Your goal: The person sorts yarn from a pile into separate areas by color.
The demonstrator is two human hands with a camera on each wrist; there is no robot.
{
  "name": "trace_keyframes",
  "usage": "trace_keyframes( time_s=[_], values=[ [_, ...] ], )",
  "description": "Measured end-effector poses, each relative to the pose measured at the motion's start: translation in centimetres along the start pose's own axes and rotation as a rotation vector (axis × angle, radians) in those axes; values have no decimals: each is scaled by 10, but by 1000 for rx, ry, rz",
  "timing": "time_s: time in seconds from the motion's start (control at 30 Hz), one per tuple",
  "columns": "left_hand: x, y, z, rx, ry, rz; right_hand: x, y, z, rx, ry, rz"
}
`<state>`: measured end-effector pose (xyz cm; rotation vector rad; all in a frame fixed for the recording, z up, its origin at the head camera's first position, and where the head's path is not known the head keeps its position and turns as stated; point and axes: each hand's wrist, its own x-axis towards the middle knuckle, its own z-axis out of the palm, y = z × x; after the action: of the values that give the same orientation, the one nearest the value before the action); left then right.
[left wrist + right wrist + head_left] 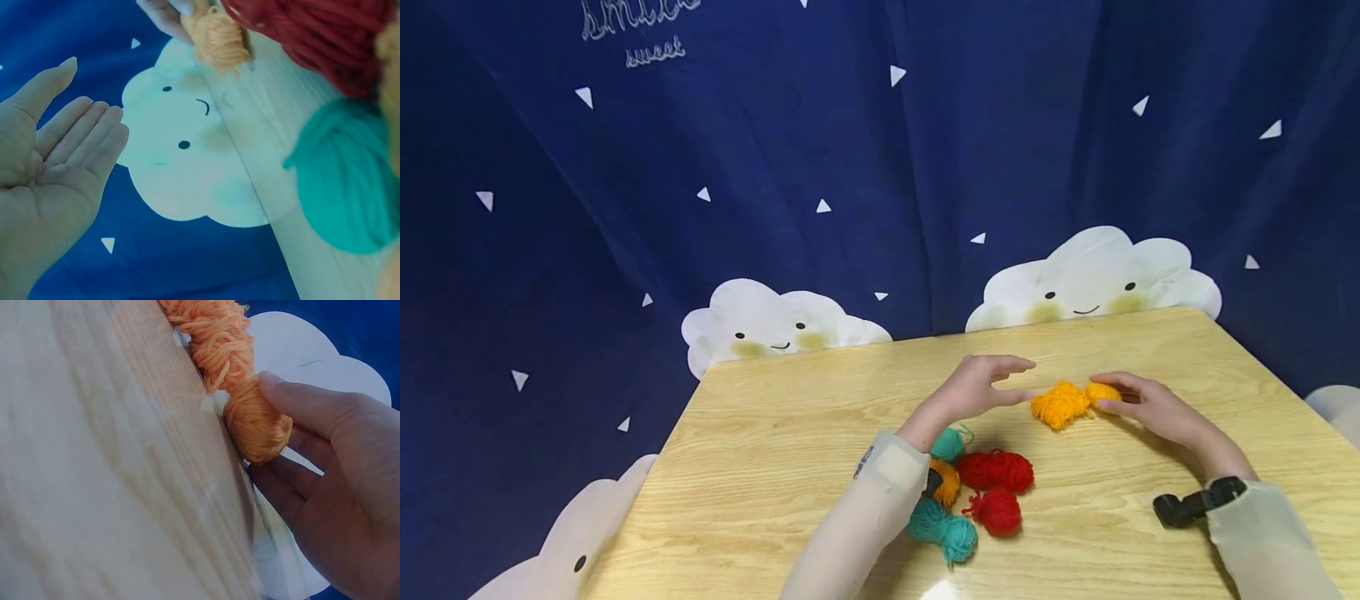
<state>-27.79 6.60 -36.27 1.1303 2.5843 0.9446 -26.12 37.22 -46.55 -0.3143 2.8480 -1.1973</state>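
My right hand (1157, 408) holds a small yellow-orange ball of yarn (1103, 394) between thumb and fingers at the far right part of the table. In the right wrist view the thumb lies on one side of this ball (259, 422) and the fingers curl under the other. Against its left side sits a looser, fluffier yellow-orange yarn bundle (1060, 406). My left hand (973, 387) hovers left of that bundle, thumb and fingers spread apart. The left wrist view shows its palm (62, 150) bare.
Under and beside my left forearm lie a red skein (996, 471), a red yarn ball (998, 512), a teal ball (947, 444), a teal skein (943, 533) and a partly hidden orange yarn (949, 483). A dark blue curtain (775, 167) hangs behind the wooden table (760, 492).
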Motion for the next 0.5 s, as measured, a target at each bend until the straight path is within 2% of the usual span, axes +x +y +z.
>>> trace_keyframes(
  time_s=[0.33, 0.5],
  values=[
    [-21, -21, -6, 12, -25, 12, 0, 3, 2, 27, -14, 17],
    [-32, -35, -7, -29, -22, -9, 0, 3, 2, 40, -18, 16]
  ],
)
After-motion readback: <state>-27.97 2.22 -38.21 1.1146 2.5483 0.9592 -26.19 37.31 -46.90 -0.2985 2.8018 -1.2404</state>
